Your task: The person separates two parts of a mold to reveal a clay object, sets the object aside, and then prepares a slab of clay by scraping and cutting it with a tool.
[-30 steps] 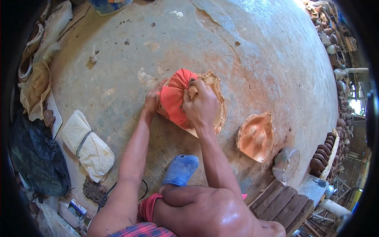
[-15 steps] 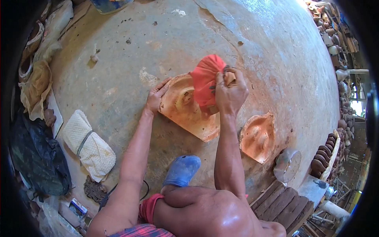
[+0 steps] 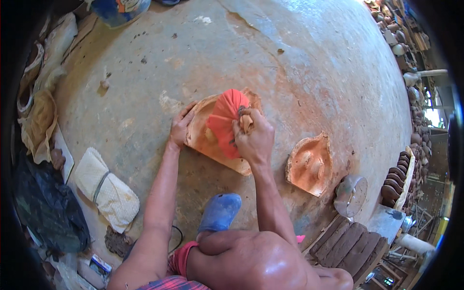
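A large orange-brown mould (image 3: 208, 145), hollow with a raised form inside, lies on the floor before me. My left hand (image 3: 181, 128) grips its left rim. In my right hand (image 3: 256, 137) is a red cloth pouch (image 3: 227, 116), gathered and tied at the neck, with my fingers closed around the bunched end. The pouch hangs over the mould's hollow and covers much of it; whether it touches the surface I cannot tell. A smaller mould (image 3: 310, 166) of the same colour lies to the right, its hollow facing up.
Dark clay slabs (image 3: 345, 246) lie on a board at lower right, near a clear round container (image 3: 351, 195). Stacked brown pieces (image 3: 396, 179) stand farther right. A folded white sack (image 3: 106, 188) and a black plastic bag (image 3: 48, 203) lie left. A blue bucket (image 3: 118, 12) stands far off.
My right hand has brought the red cloth pouch down and left, from above the mould's right side to over its middle. My left hand stays on the rim.
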### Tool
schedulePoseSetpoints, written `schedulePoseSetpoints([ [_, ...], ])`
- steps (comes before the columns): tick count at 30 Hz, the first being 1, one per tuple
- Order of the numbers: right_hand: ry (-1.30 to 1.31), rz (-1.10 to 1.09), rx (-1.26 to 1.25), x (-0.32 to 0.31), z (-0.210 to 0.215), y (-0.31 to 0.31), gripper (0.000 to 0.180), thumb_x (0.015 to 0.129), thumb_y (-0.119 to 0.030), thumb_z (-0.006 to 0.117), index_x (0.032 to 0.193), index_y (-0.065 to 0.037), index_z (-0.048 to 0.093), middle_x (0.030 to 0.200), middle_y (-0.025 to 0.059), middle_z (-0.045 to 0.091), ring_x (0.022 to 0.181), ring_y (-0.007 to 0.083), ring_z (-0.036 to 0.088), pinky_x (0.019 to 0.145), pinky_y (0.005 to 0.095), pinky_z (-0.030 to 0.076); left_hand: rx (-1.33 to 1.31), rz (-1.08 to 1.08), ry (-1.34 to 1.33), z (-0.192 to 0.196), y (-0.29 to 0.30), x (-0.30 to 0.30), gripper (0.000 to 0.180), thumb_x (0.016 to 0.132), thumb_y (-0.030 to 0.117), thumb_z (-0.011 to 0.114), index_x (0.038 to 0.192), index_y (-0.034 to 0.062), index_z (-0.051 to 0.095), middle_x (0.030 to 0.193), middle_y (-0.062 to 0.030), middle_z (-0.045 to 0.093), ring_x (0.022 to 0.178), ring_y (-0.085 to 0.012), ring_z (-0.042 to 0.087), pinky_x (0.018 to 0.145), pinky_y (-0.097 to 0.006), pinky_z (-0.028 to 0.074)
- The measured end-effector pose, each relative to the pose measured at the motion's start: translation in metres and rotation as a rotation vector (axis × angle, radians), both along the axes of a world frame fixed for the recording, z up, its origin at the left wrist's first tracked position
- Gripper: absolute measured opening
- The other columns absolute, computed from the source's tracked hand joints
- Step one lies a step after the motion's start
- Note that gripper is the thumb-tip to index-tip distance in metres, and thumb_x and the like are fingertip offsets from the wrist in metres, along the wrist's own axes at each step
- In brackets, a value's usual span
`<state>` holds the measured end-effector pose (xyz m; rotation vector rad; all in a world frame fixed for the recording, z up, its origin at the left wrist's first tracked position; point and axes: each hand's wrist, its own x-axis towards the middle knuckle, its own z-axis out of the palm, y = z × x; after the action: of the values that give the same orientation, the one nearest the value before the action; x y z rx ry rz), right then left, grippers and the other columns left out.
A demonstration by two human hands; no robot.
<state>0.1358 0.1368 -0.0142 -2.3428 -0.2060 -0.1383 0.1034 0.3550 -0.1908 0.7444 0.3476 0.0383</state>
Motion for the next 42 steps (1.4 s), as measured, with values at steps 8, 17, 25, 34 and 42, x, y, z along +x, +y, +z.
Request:
schedulePoseSetpoints([
  [8, -0.022, 0.145, 0.027, -0.055, 0.002, 0.012, 0.027, 0.085, -0.017, 0.078, 0.110, -0.009, 0.071, 0.100, 0.0157, 0.073, 0.091, 0.0345, 0.073, 0.079, 0.0450, 0.058, 0.011, -0.005, -0.027, -0.007, 0.006, -0.007, 0.039, 0.109, 0.007, 0.054, 0.148, 0.0015, 0.057, 0.140, -0.0126, 0.067, 0.126, -0.0207, 0.066, 0.107, -0.035, 0.054],
  [17, -0.049, -0.096, 0.233, 0.002, 0.049, -0.037, 0.027, 0.079, -0.012, 0.084, 0.103, -0.004, 0.073, 0.092, 0.0186, 0.074, 0.085, 0.0358, 0.073, 0.076, 0.0424, 0.057, 0.289, 0.024, -0.032, -0.032, 0.008, -0.004, 0.040, 0.109, 0.008, 0.055, 0.148, 0.0006, 0.056, 0.144, -0.0126, 0.063, 0.130, -0.0212, 0.062, 0.111, -0.036, 0.051],
  [25, -0.120, -0.150, -0.165, 0.180, 0.026, -0.102, 0.040, 0.082, -0.037, 0.084, 0.112, -0.013, 0.078, 0.102, 0.0159, 0.078, 0.089, 0.0282, 0.076, 0.080, 0.0405, 0.060, 0.267, 0.020, -0.030, -0.036, 0.024, -0.019, 0.041, 0.110, 0.010, 0.052, 0.151, 0.0017, 0.052, 0.147, -0.0137, 0.061, 0.131, -0.0242, 0.062, 0.113, -0.039, 0.051],
  [34, 0.120, 0.046, -0.562, 0.246, -0.026, -0.246, 0.079, 0.090, -0.038, 0.082, 0.157, -0.013, 0.049, 0.138, 0.0164, 0.070, 0.124, 0.0301, 0.070, 0.106, 0.0423, 0.053, 0.685, -0.090, -0.087, -0.032, 0.011, 0.011, 0.050, 0.107, 0.021, 0.063, 0.152, 0.0003, 0.053, 0.147, -0.0128, 0.061, 0.135, -0.0240, 0.057, 0.118, -0.038, 0.045],
  [42, 0.286, 0.591, -0.884, 0.113, 0.045, -0.305, 0.024, 0.102, -0.028, 0.060, 0.100, -0.006, 0.068, 0.095, 0.0207, 0.073, 0.092, 0.0441, 0.070, 0.080, 0.0541, 0.055, 0.636, -0.103, 0.129, -0.036, 0.069, -0.037, 0.056, 0.112, 0.030, 0.052, 0.159, 0.0016, 0.043, 0.159, -0.0137, 0.049, 0.146, -0.0264, 0.047, 0.124, -0.041, 0.037],
])
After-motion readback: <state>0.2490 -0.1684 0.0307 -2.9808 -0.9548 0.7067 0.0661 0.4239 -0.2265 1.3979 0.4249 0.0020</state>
